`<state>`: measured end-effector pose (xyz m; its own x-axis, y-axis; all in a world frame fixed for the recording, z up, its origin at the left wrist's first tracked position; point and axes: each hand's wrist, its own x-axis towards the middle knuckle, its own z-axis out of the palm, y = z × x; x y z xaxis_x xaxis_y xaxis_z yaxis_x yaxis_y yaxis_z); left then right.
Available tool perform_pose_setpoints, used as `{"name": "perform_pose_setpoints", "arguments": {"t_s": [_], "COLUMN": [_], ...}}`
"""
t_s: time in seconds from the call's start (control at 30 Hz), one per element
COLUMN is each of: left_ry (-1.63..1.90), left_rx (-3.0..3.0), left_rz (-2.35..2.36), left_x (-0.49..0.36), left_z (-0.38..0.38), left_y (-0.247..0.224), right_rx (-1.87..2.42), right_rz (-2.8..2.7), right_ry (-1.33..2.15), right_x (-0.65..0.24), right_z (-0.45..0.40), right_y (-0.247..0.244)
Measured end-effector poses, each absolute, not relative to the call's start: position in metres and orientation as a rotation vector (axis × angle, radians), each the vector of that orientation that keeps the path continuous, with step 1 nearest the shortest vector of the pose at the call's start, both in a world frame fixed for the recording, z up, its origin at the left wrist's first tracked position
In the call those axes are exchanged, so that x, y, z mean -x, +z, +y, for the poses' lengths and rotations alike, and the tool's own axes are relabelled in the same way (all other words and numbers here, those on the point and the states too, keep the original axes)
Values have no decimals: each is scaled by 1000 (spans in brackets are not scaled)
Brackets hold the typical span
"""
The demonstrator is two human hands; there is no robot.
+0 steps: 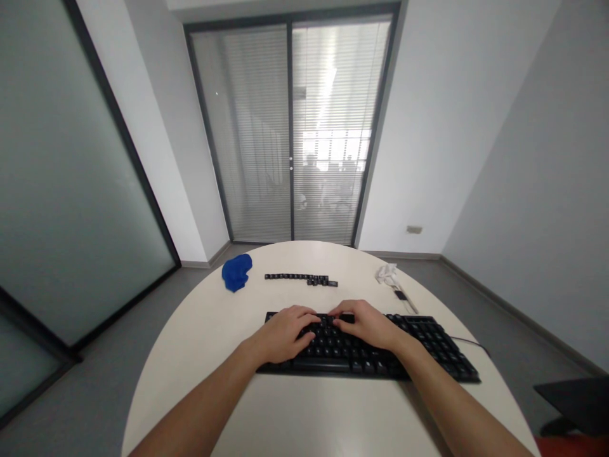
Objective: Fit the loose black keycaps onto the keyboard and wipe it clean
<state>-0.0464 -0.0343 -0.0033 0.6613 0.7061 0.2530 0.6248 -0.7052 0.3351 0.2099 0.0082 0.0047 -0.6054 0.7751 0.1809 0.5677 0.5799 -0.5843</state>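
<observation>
A black keyboard [328, 365] lies on the round table before me, partly covered by both hands. My left hand [288, 330] reaches over its left part, fingers stretched toward the upper rows and thumb apart, with nothing visible held. From the right, my right hand [368, 324] rests over the upper middle keys. Its thumb and index finger bend toward the keys near the left fingertips, with a gap between them. Whether a small keycap is touched there is too small to tell. Behind the keyboard, several loose black keycaps [295, 276] stand in a row, with a small cluster at its right end.
A blue cloth [236, 271] lies at the table's [200, 343] far left. Crumpled white tissue [387, 274] and a thin pale stick [409, 303] with a small black piece lie at the right. The keyboard's cable [469, 341] runs off the right edge. Glass doors [290, 133] stand beyond.
</observation>
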Motion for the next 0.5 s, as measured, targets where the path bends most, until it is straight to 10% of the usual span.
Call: {"name": "perform_pose_setpoints", "arguments": {"t_s": [0.5], "left_ry": [549], "left_rx": [-2652], "left_rz": [1081], "left_x": [46], "left_z": [-34], "left_y": [-2], "right_rx": [1002], "right_rz": [-2373], "right_ry": [744], "right_x": [-207], "right_z": [10], "right_y": [0]}}
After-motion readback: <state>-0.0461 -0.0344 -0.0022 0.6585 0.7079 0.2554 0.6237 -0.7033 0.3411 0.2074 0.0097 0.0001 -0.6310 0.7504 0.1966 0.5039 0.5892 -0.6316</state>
